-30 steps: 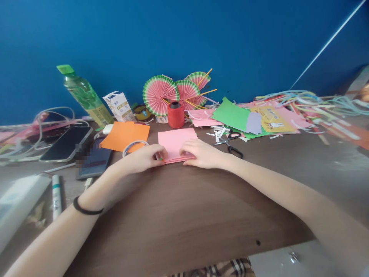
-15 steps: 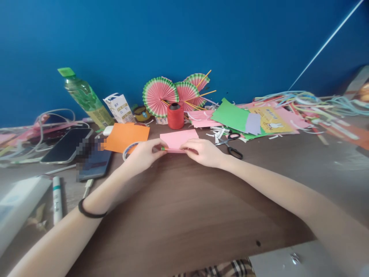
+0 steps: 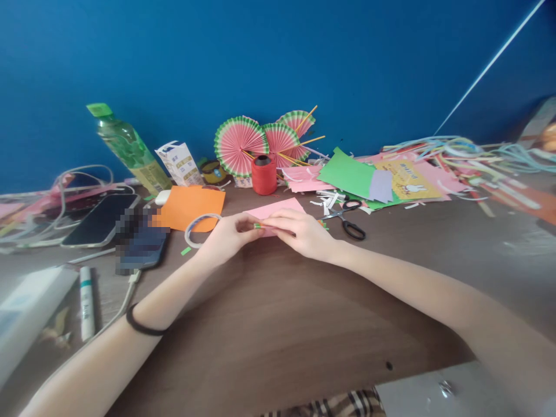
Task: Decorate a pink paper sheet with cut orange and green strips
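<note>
A pink paper sheet [image 3: 280,206] with a green edge lies folded on the brown table [image 3: 269,324]. My left hand [image 3: 228,234] pinches its near left edge with closed fingers. My right hand [image 3: 299,230] presses and pinches the same folded strip just to the right, fingers curled. The two hands touch at the fold. A roll of tape [image 3: 200,227] lies just left of my left hand, partly on an orange sheet [image 3: 189,204].
Black scissors [image 3: 350,223] lie right of my right hand. A red thread spool [image 3: 263,174], paper fans [image 3: 243,139], a green bottle [image 3: 125,147], a small carton [image 3: 180,162], two phones [image 3: 102,219], cables, a marker [image 3: 87,301] and piles of coloured paper [image 3: 382,179] crowd the back of the table.
Both hands have folded the pink sheet's near edge further away from me, so less flat pink shows. My hands have moved closer together and a little farther from me.
</note>
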Motion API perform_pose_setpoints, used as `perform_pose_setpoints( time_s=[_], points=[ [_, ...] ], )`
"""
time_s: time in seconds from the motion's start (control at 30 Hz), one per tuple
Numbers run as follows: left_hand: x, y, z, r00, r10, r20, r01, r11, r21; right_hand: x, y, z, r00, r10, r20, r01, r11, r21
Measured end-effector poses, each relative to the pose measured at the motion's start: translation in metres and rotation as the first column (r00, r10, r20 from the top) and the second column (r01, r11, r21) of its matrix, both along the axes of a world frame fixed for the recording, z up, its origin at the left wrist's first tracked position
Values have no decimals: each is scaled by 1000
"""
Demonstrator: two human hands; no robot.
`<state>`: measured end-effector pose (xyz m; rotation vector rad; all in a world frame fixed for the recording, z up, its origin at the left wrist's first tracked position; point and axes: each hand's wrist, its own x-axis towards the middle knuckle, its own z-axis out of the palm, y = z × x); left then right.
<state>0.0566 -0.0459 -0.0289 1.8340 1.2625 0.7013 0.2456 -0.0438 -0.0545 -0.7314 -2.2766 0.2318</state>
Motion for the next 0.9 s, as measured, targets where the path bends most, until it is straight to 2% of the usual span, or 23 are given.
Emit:
perform_pose_setpoints(
  time_s=[0.27,0.6,0.9],
  points=[
    [1,-1,-2,991,23,130,-18,999,-43,1,2,-5,997,11,-72,-10,1000,18],
    [2,-3,-3,990,73,123,-66,996,-61,5,4,-10,1000,22,22,-24,992,122],
    [2,-2,-2,997,39,60,-37,999,-26,7,2,-7,994,7,106,-27,981,191]
  ],
)
